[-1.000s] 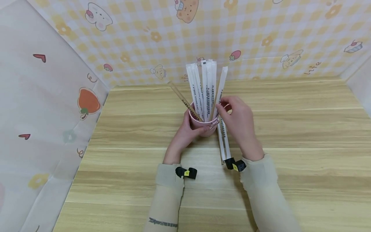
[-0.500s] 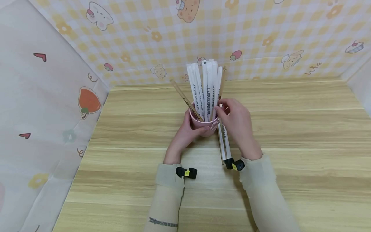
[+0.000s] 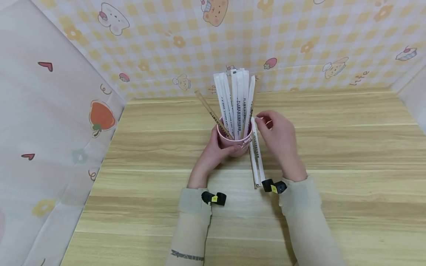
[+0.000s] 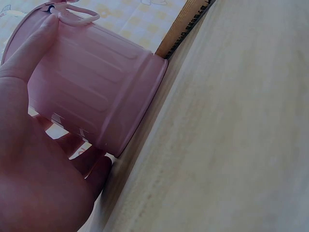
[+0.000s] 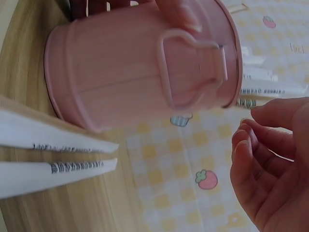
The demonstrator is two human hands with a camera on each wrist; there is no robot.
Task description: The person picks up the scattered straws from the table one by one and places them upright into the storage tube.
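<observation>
A pink metal bucket (image 3: 244, 148) stands upright with several long, thin paper-wrapped straws (image 3: 239, 92) in it, mostly white with dark print. One brown-looking straw (image 3: 209, 110) leans out to the left. My left hand (image 3: 213, 151) grips the bucket's left side, thumb across the front near the wire handle (image 5: 166, 72). Just right of the rim is my right hand (image 3: 279, 138), fingers loosely bent and apart from the straws. In the right wrist view nothing lies between its fingertips (image 5: 244, 145). More wrapped straws (image 3: 257, 153) lie on the table beside the bucket.
The wooden table (image 3: 149, 155) stretches around the bucket. Behind it rises a yellow checked cloth backdrop (image 3: 149, 44), with a white printed sheet (image 3: 60, 111) along the left. A black camera (image 3: 274, 186) on my right wrist overlaps the near ends of the loose straws.
The right hand has let go of a white straw at the bucket's right side and moved slightly right. That straw now leans further left against the others. The left hand has stayed put.
</observation>
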